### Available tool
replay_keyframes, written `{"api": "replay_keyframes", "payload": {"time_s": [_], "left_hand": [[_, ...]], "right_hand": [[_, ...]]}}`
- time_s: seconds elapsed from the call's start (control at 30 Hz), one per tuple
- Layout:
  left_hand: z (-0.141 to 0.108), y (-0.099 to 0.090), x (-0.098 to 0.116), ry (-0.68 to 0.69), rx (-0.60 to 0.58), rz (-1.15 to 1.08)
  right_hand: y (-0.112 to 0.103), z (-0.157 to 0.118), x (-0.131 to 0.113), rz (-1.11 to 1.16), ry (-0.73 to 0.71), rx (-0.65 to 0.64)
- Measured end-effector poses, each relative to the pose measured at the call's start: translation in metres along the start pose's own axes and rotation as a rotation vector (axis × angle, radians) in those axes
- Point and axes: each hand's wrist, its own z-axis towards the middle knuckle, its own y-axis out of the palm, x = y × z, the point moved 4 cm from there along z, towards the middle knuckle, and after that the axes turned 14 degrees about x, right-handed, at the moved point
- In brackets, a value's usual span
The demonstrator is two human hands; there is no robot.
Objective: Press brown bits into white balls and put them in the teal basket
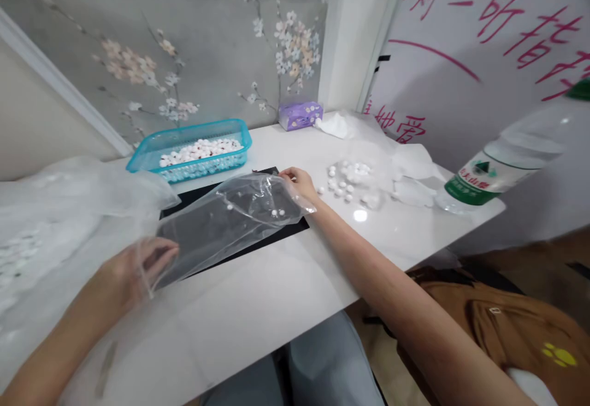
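Observation:
A clear plastic bag (203, 234) is stretched out above a dark flat mat (191, 196) on the white table. My left hand (131, 271) pinches the near left end of this bag, and its fingertips show partly through the film. At the far right end, my right hand (298, 183) has its fingers closed on the bag's edge. A few small white balls (277, 213) show at the bag's right part; whether they lie inside or under it I cannot tell. Behind the mat stands a blue plastic basket (150, 142) with many white balls (203, 151), some with dark reddish marks.
On the left lies a large translucent bag (78, 191) with white balls. Loose white balls (338, 191) and crumpled plastic (410, 163) lie right. A purple tissue pack (300, 116) stands by the wall, a large water bottle (488, 166) at the right edge, a brown backpack (511, 326) below.

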Motion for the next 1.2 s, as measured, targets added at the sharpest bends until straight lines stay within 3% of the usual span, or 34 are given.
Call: {"api": "replay_keyframes", "payload": {"time_s": [0.1, 0.2, 0.43, 0.63, 0.83, 1.07, 1.2], "left_hand": [[-0.019, -0.026, -0.011, -0.084, 0.081, 0.155], [-0.027, -0.037, -0.020, -0.208, 0.150, 0.243], [-0.012, -0.020, -0.024, -0.220, 0.053, 0.145], [-0.005, -0.011, -0.024, -0.327, -0.014, 0.022], [-0.007, -0.010, -0.026, -0.338, 0.036, -0.031], [-0.008, -0.014, -0.022, -0.316, 0.053, -0.020], [-0.019, -0.016, -0.017, -0.243, 0.001, 0.129]], "right_hand": [[-0.008, 0.000, -0.004, 0.042, -0.019, 0.066], [-0.018, 0.000, -0.009, 0.115, -0.052, 0.111], [-0.027, 0.002, -0.006, 0.157, -0.003, 0.153], [-0.031, 0.005, -0.003, 0.141, 0.000, 0.169], [-0.030, 0.008, -0.001, 0.143, 0.005, 0.174], [-0.029, 0.007, 0.001, 0.138, 0.042, 0.151], [-0.029, 0.007, -0.001, 0.122, 0.041, 0.139]]}}
